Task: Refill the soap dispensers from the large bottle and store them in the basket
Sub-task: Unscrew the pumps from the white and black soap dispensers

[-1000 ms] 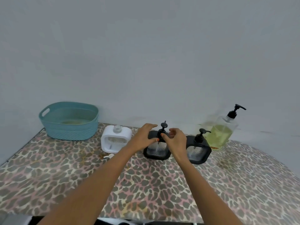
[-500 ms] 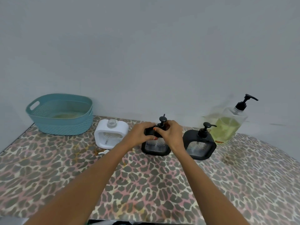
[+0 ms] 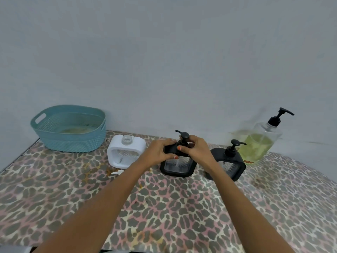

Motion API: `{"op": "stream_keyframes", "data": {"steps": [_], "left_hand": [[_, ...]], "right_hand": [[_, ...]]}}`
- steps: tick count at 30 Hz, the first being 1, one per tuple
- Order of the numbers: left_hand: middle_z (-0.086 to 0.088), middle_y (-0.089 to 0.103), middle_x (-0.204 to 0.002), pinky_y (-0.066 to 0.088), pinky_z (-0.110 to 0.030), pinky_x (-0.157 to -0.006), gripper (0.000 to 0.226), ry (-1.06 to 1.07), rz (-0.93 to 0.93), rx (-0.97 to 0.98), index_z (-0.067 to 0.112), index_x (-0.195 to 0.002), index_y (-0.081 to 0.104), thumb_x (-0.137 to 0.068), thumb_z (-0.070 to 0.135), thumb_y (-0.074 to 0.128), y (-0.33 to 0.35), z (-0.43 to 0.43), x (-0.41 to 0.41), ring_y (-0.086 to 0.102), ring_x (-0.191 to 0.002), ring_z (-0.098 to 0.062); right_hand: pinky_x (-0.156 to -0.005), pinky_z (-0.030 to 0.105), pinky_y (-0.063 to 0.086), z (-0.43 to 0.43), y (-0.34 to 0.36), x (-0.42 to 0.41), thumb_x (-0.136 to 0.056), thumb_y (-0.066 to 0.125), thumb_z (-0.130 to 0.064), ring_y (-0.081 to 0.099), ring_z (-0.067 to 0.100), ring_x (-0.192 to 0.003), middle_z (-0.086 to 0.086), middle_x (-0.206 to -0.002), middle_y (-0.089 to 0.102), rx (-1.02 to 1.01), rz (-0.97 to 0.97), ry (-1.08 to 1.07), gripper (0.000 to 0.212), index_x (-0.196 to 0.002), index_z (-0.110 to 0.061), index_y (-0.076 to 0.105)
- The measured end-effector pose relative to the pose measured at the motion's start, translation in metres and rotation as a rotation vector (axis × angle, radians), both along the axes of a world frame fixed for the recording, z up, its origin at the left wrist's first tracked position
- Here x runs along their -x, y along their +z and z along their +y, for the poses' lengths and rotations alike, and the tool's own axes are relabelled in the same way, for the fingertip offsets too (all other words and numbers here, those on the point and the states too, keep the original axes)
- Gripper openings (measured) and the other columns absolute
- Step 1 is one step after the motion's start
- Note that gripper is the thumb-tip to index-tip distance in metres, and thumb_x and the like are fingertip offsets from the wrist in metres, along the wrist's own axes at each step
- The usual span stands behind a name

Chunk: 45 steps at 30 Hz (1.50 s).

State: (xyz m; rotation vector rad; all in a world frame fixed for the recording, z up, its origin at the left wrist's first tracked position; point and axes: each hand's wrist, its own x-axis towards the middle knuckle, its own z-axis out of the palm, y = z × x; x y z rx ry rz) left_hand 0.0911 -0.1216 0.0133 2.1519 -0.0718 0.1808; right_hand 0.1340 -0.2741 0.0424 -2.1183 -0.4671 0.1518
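Observation:
A black square soap dispenser (image 3: pixel 179 167) stands in the middle of the table. My left hand (image 3: pixel 157 151) grips its top left shoulder. My right hand (image 3: pixel 196 148) is closed around the base of its black pump (image 3: pixel 184 136). A second black dispenser (image 3: pixel 228 164) with its pump on stands just to the right. A white dispenser (image 3: pixel 125 151) stands to the left with its neck uncapped; its white pump (image 3: pixel 116 172) lies on the table in front. The large clear bottle (image 3: pixel 260 143) of yellow-green soap stands at the far right. The teal basket (image 3: pixel 70 131) sits at the back left.
The table (image 3: pixel 164 212) has a leopard-print cover and stands against a plain grey wall. Its left edge runs along a metal strip near the basket. A brownish stain marks the cloth in front of the large bottle.
My right hand's fingers have shifted around the pump collar, and the pump's spout now points left. The left hand keeps its hold on the dispenser body. The camera has tilted slightly.

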Motion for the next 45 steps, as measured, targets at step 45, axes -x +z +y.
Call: {"op": "stream_keyframes", "data": {"steps": [45], "left_hand": [[-0.005, 0.059, -0.126, 0.032, -0.016, -0.097, 0.056, 0.026, 0.013, 0.068, 0.011, -0.122, 0.057, -0.069, 0.009, 0.076, -0.002, -0.001, 0.001, 0.051, -0.120, -0.015]], "right_hand": [[-0.077, 0.019, 0.044, 0.009, -0.022, 0.015, -0.077, 0.070, -0.015, 0.054, 0.008, -0.092, -0.011, -0.098, 0.054, -0.262, -0.030, -0.172, 0.045, -0.117, -0.016, 0.050]]}}
